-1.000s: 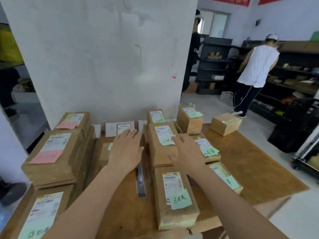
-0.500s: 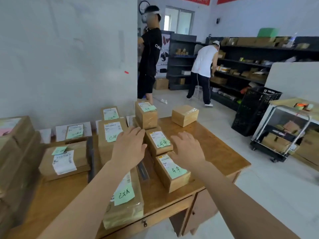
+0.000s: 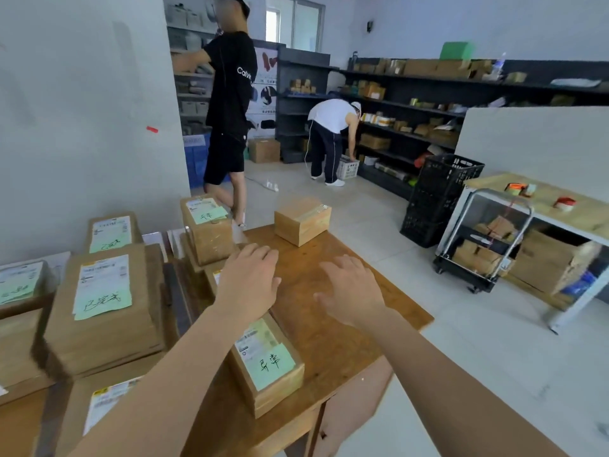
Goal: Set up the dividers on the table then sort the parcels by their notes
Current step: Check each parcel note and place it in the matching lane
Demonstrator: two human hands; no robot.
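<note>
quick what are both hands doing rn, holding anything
Left hand: open, fingers spread, holding nothing.
Right hand: open, fingers spread over the table, holding nothing.

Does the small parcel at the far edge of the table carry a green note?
No, the small parcel shows bare brown faces, without any green note.

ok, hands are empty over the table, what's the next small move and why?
Probably reach the right hand forward to the lone box near the table's far edge. It and the left hand are open and hold nothing; that box stands apart from the parcels with green notes and shows no note on its visible faces, so it looks unsorted.
</note>
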